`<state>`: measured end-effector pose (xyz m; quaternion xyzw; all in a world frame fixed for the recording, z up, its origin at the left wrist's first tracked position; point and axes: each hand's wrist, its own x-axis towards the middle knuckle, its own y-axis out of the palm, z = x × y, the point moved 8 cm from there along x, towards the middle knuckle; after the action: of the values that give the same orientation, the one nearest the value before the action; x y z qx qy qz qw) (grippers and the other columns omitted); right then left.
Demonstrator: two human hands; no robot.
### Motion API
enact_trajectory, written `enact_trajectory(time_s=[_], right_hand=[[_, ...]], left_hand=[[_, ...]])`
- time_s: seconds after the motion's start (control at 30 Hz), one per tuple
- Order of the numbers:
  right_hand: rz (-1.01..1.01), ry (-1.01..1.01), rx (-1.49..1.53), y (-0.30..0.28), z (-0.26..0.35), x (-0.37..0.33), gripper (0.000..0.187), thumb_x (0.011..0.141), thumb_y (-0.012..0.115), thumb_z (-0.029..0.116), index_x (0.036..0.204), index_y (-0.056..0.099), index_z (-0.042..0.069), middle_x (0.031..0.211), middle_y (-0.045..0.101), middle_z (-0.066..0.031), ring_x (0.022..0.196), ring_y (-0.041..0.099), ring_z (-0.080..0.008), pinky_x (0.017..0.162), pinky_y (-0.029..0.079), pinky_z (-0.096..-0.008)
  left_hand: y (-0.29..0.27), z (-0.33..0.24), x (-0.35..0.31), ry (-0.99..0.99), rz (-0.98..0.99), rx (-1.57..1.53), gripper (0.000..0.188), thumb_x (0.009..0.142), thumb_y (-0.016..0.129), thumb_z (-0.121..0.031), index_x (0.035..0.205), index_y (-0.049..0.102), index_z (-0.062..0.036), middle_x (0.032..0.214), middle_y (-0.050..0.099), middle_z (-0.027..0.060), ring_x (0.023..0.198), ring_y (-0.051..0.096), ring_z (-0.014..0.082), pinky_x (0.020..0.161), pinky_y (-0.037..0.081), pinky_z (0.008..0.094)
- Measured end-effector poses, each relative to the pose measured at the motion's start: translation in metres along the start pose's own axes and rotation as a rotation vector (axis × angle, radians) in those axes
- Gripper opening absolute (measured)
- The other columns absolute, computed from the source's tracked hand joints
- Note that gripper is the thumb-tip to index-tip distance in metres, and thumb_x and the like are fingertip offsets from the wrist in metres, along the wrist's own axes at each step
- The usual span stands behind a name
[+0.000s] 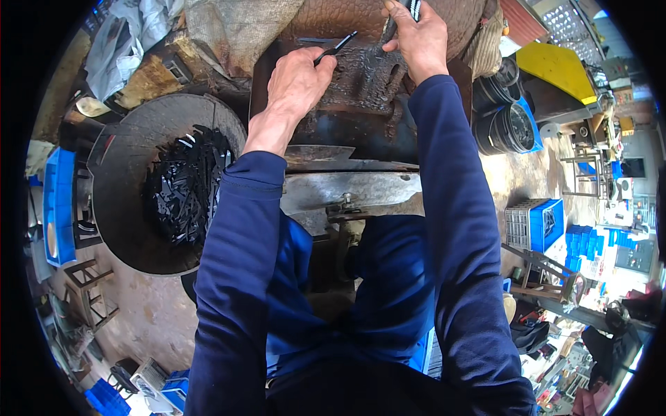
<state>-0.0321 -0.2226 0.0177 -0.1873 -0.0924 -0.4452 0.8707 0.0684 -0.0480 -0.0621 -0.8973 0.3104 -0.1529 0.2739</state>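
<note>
My left hand [297, 82] is closed on a slim black pointed strip [339, 46], pinched between thumb and fingers, with its tip toward the upper right. Higher up on the right, my right hand [424, 43] is closed around something with a black-and-white striped part [415, 8]. The frame's top edge cuts that piece off, so its kind is unclear. Both hands are over a brown, wet-looking, rough machine surface [354, 93] caked with dark sludge. A thin grey strip [320, 39] lies just beyond my left fingers.
Left of my arm stands a large round tub [114, 208] holding many dark strips [187, 187]. Sacking [232, 31] hangs at the upper left. Black buckets [510, 128] stand at the right, near a yellow panel [555, 69]. Blue crates [544, 225] and a wooden stool [90, 288] are farther out.
</note>
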Motion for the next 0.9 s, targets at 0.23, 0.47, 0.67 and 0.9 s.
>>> enact_trajectory(time_s=[0.23,0.47,0.67,0.9], right_hand=[[-0.015,0.013,-0.033,-0.001,0.004,-0.002,0.02,0.095,0.065,0.021,0.096,0.063,0.001,0.073,0.063,-0.0035,0.048,0.056,-0.0114,0.042,0.048,-0.027],[0.001,0.023,-0.074,-0.001,0.005,-0.005,0.023,0.095,0.064,0.022,0.097,0.063,-0.001,0.074,0.064,-0.0045,0.049,0.057,-0.0117,0.042,0.048,-0.0274],[-0.012,0.0,-0.055,-0.002,0.005,-0.003,0.023,0.095,0.064,0.022,0.098,0.063,-0.001,0.075,0.065,-0.0051,0.051,0.057,-0.0119,0.043,0.048,-0.0273],[0.002,-0.003,-0.054,-0.001,0.005,-0.003,0.022,0.096,0.063,0.021,0.098,0.062,-0.001,0.076,0.065,-0.0052,0.051,0.058,-0.0122,0.043,0.048,-0.0273]], left_hand=[[0.004,-0.001,0.001,0.027,0.007,0.01,0.039,0.09,0.061,-0.036,0.116,0.07,-0.008,0.103,0.071,0.02,0.101,0.066,0.039,0.088,0.051,0.0448],[0.01,-0.003,-0.001,0.133,0.002,0.039,0.038,0.092,0.059,-0.032,0.105,0.068,0.0026,0.078,0.068,0.0161,0.075,0.064,0.0286,0.075,0.049,0.0371],[0.011,-0.012,-0.005,0.162,-0.009,0.093,0.046,0.091,0.062,-0.033,0.116,0.065,0.0055,0.084,0.07,0.0208,0.084,0.069,0.0303,0.08,0.051,0.0373],[0.008,-0.012,-0.006,0.141,-0.023,0.085,0.048,0.091,0.063,-0.033,0.119,0.064,0.0055,0.089,0.071,0.022,0.088,0.069,0.0323,0.083,0.052,0.0371]])
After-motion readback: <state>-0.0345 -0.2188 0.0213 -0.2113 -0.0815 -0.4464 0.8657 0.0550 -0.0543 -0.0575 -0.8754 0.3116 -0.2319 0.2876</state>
